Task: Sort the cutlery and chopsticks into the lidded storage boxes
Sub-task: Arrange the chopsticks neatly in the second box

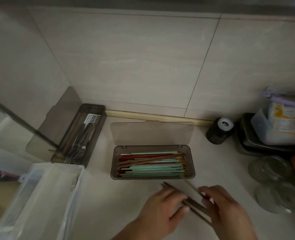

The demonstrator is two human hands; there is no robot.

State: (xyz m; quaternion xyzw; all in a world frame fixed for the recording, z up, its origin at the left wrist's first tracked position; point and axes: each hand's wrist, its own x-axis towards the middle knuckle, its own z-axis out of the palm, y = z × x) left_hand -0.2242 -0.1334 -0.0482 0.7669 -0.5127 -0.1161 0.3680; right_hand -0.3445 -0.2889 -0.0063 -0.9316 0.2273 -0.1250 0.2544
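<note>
- My left hand (162,207) and right hand (219,205) both grip a bundle of brown chopsticks (181,194) above the desk (100,196), fingers curled round to even them up
- Just beyond my fingers, the open chopstick box (152,175) waits, already well filled

Smoked-grey chopstick box (152,177) sits on the counter, hinged lid (152,134) open and leaning back toward the wall. Contents: mint-green, red and brown chopsticks (152,164) lying lengthwise, a few crossed at an angle. Second grey box (79,135) stands to the left, angled, lid open against the side wall, holding metal cutlery (82,141), apparently forks. Loose brown chopsticks (193,202), blurred, sit just in front of the first box.
</note>
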